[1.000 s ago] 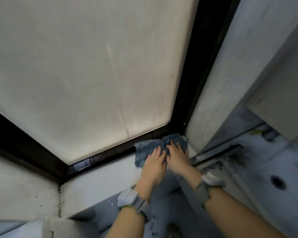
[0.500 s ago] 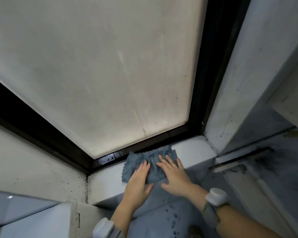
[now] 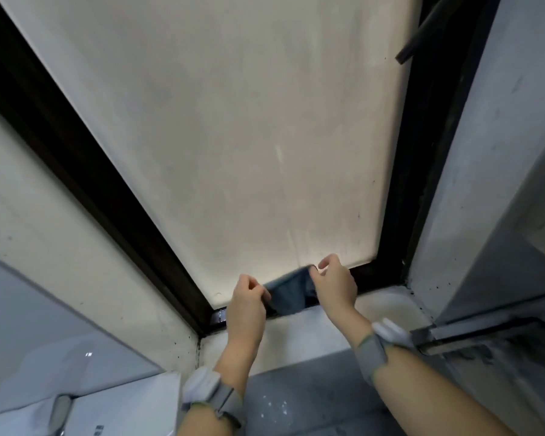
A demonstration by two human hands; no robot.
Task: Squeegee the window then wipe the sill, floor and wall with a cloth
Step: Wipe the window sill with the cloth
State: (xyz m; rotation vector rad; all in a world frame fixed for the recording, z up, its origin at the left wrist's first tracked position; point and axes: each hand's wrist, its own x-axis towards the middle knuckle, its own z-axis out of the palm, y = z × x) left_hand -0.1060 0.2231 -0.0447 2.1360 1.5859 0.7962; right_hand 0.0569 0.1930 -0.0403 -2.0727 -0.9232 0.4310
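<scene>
The person is standing close to the window (image 3: 233, 136) and is holding the blue cloth (image 3: 288, 294) up with both hands, in front of the lower edge of the glass. The left hand (image 3: 247, 305) is pinching the left end of the cloth between the thumb and the curled fingers. The right hand (image 3: 334, 286) is pinching the right end in the same way, a little higher. The cloth is hanging between the two hands, and its lower edge is reaching down to the dark frame (image 3: 107, 184), just above the white sill (image 3: 299, 336); I cannot tell if it is touching the sill. Both forearms are reaching up from below, and each wrist is wearing a grey band with a white piece on it, the left band (image 3: 211, 393) and the right band (image 3: 381, 344). To the right of the window the pale wall (image 3: 485, 184) is showing small dark specks. A metal rail (image 3: 479, 328) is lying just beside the right wrist. Under the sill the grey floor (image 3: 312, 401) is showing white flecks.
</scene>
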